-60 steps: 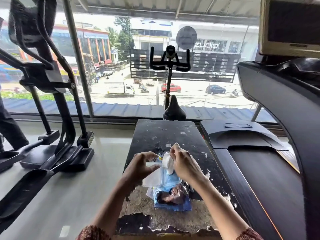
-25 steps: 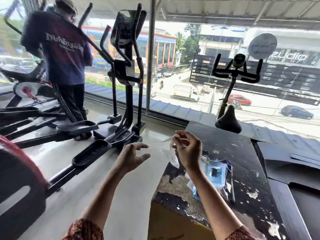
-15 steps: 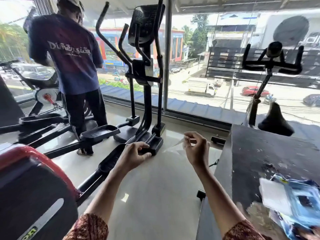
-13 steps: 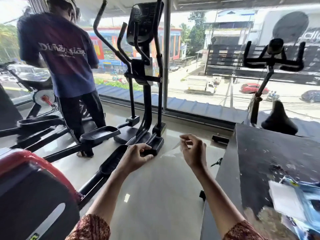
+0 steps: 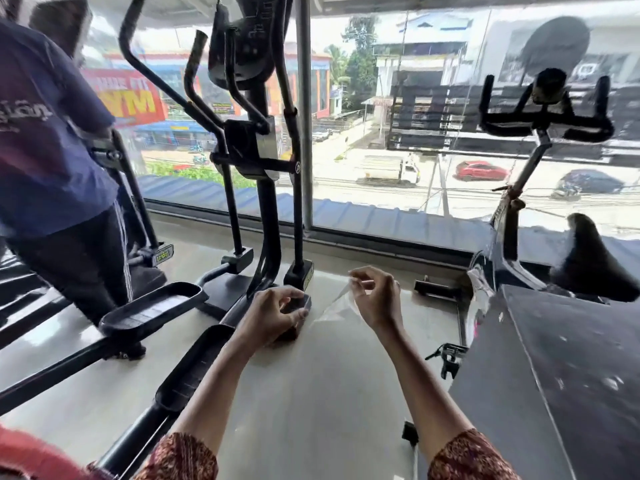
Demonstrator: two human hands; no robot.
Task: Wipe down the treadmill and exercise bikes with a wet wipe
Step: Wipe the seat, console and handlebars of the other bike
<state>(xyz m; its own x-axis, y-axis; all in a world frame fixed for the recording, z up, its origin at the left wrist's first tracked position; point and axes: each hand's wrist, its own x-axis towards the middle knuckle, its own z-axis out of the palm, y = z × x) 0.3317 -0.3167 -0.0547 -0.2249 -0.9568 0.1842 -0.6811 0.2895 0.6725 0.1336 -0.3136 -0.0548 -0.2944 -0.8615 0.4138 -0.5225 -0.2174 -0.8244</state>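
My right hand point(image 5: 375, 297) pinches a thin, pale, see-through wet wipe point(image 5: 337, 306) that hangs from its fingertips over the floor. My left hand point(image 5: 273, 317) hovers just left of the wipe with curled fingers and holds nothing. A black elliptical trainer point(image 5: 256, 150) stands ahead of my left hand, its pedals point(image 5: 152, 311) reaching toward me. An exercise bike point(image 5: 540, 119) with black handlebars and saddle point(image 5: 588, 268) stands at the right by the window.
A person in a blue shirt point(image 5: 45, 140) stands on a machine at the left. A worn black table point(image 5: 561, 375) fills the lower right. A red machine part point(image 5: 31, 455) sits at the bottom left. Pale floor point(image 5: 311, 393) lies between the elliptical and the table.
The view has swung left, away from the wipe packet on the table, and closer to the elliptical. My right hand pulled the wipe out and now holds it over the floor.
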